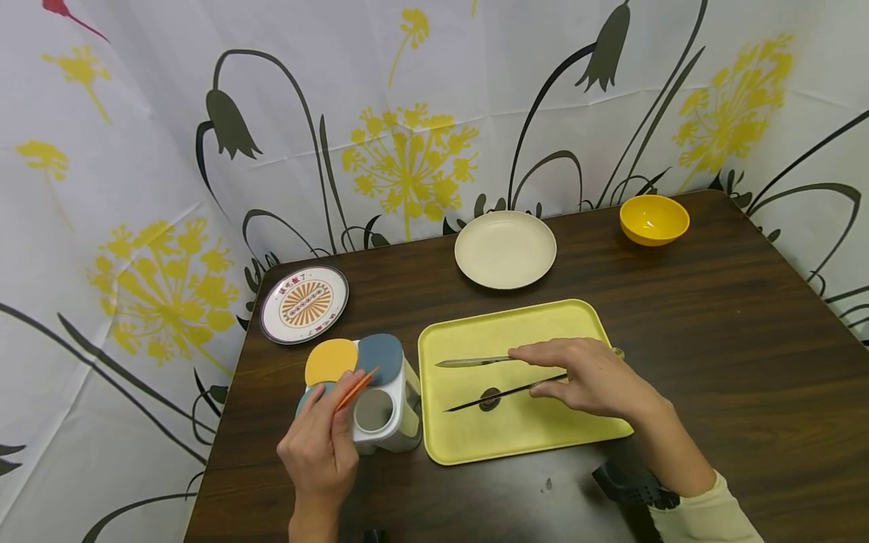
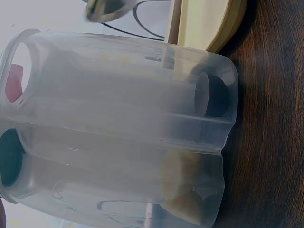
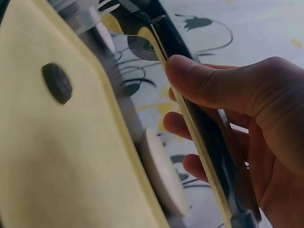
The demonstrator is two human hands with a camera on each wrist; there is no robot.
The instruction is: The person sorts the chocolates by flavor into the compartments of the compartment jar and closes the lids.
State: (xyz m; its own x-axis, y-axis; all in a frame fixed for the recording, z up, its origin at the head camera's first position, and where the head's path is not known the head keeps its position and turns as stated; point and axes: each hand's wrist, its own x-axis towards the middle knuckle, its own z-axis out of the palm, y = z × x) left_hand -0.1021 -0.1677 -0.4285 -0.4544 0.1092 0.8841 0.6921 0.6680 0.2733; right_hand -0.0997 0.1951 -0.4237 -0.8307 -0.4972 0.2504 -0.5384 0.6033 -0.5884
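Observation:
My left hand [image 1: 319,445] pinches a thin orange lid [image 1: 356,388], held nearly edge-on above a clear, white-topped container [image 1: 390,422]. Beside that hand, yellow [image 1: 330,360], blue [image 1: 380,358] and partly hidden teal lids top the container; one round opening [image 1: 373,411] is uncovered. Through its wall, pale pieces [image 2: 183,185] and a dark piece [image 2: 213,95] show near the bottom. Over the yellow tray [image 1: 523,324], my right hand [image 1: 591,377] holds a metal fork [image 3: 156,40] and another slim utensil between thumb and fingers. A dark round piece [image 1: 490,400] lies on the tray.
Behind the container lies a patterned plate [image 1: 305,305]. A cream plate [image 1: 505,249] stands beyond the tray, and a yellow bowl [image 1: 654,220] is at the back right. A flowered cloth [image 1: 407,151] hangs along the table's back edge.

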